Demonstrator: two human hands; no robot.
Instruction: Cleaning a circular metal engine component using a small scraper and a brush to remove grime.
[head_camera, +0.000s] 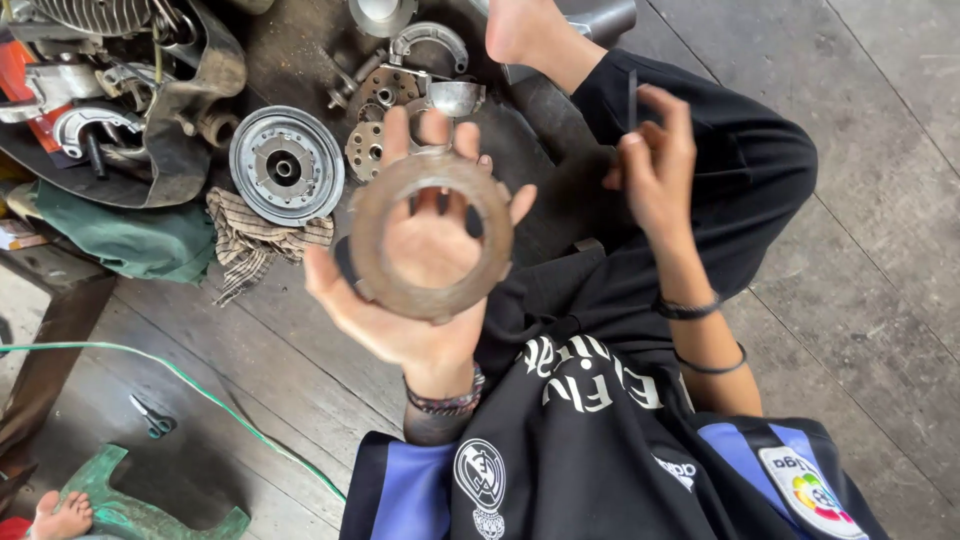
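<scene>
My left hand (425, 270) is raised palm up and holds a rusty brown metal ring (432, 235), a flat friction disc with a wide hole, resting across the fingers and palm. My right hand (655, 165) is up beside it, to the right, pinching a thin dark metal rod (632, 100) that points upward. The two hands are apart, with my bent knee in black trousers (740, 170) behind the right one. My bare foot (520, 30) rests on the floor at the top.
On the wooden floor lie a round grey hub (287, 165), small perforated plates (385, 95), a checked rag (255, 240), a green cloth (120, 240), engine parts (90, 80), scissors (152, 417), a green hose (200, 395) and another person's foot (62, 515).
</scene>
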